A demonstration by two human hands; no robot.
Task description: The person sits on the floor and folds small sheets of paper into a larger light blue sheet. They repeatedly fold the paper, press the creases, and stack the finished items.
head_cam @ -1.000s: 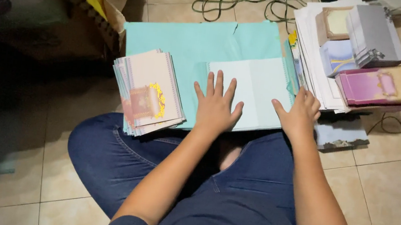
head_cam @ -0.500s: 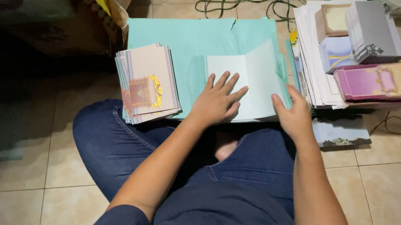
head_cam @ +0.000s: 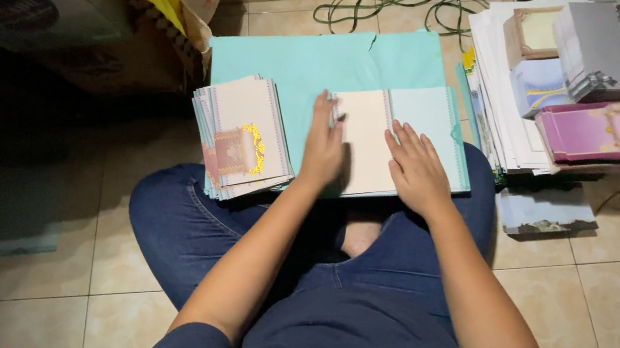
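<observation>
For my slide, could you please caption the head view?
Left hand and right hand press a folded card on turquoise paper.

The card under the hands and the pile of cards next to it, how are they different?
The folded card is a single one; the pile of cards holds many, fanned out. The folded card is plain cream and pale teal; the pile's top card has a gold and red ornament. The left hand and right hand press on the folded card; nothing touches the pile. Both lie on the teal sheet.
</observation>
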